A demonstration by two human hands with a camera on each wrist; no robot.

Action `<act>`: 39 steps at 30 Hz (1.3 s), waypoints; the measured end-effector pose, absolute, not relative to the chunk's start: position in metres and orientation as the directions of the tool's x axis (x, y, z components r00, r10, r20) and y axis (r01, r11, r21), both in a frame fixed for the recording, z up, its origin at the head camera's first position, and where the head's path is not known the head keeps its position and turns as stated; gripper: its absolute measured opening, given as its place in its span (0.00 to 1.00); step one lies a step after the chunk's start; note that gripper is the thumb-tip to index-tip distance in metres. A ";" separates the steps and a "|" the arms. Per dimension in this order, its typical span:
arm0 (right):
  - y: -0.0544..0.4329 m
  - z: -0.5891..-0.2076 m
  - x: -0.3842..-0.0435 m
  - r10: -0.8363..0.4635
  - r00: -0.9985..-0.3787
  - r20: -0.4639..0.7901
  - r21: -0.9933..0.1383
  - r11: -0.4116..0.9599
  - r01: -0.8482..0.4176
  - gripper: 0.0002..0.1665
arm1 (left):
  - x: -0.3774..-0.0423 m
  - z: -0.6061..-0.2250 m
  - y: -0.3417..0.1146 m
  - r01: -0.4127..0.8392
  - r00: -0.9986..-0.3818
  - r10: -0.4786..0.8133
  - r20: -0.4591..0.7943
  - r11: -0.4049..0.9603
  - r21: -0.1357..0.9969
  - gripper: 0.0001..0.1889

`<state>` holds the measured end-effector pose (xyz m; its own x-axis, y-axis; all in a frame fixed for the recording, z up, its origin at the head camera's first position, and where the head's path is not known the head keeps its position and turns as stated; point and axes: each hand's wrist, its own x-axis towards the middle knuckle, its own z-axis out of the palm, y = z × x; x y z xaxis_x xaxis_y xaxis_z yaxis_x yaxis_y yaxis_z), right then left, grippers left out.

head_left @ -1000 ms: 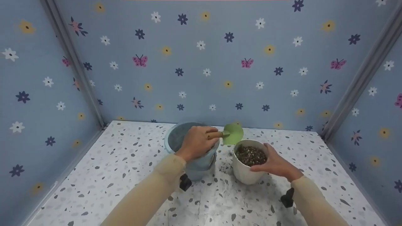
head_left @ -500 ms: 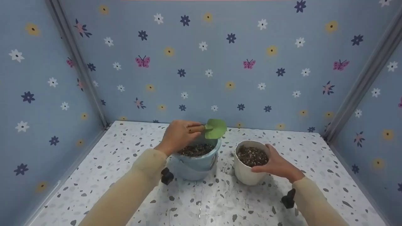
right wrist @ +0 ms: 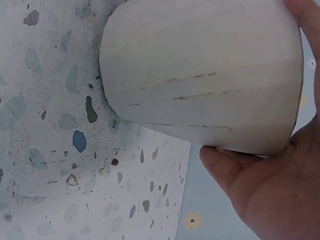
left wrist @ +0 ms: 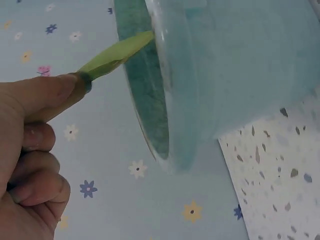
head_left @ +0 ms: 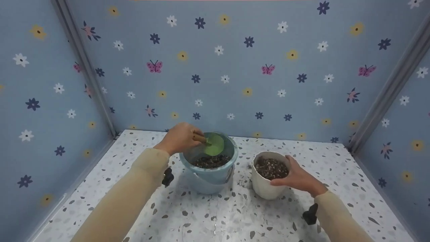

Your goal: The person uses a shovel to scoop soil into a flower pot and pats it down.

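My left hand (head_left: 181, 137) grips the wooden handle (head_left: 199, 138) of a small trowel, whose green blade (head_left: 215, 145) dips inside the mouth of a light blue bucket (head_left: 210, 175). Dark potting soil (head_left: 212, 161) lies in that bucket. In the left wrist view the blade (left wrist: 117, 54) passes over the bucket's rim, and the fingers curl round the handle. To the right stands a white ribbed flower pot (head_left: 263, 186) nearly full of soil (head_left: 271, 168). My right hand (head_left: 299, 176) holds this pot at its right side, thumb on the near wall and fingers at the far rim.
Both vessels stand on a white speckled tabletop (head_left: 201, 218). Some spilled soil (head_left: 243, 181) is scattered between them. A blue flower-patterned panel (head_left: 228, 67) rises behind, with side panels at left and right. The bucket's thin handle (head_left: 215, 183) hangs down its front.
My left hand has moved left from near the pot, bringing the trowel over and down into the bucket, and the blade has tilted. The right hand has stayed on the flower pot.
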<state>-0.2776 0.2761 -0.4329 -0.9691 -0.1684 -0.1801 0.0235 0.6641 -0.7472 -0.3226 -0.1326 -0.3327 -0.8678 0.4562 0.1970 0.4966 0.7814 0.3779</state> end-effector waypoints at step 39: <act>0.276 -0.433 -0.276 -0.190 -0.968 -0.164 -0.772 0.635 0.006 0.80 | -0.334 -0.371 -0.125 0.420 -0.907 0.402 0.130 0.890 0.177 0.03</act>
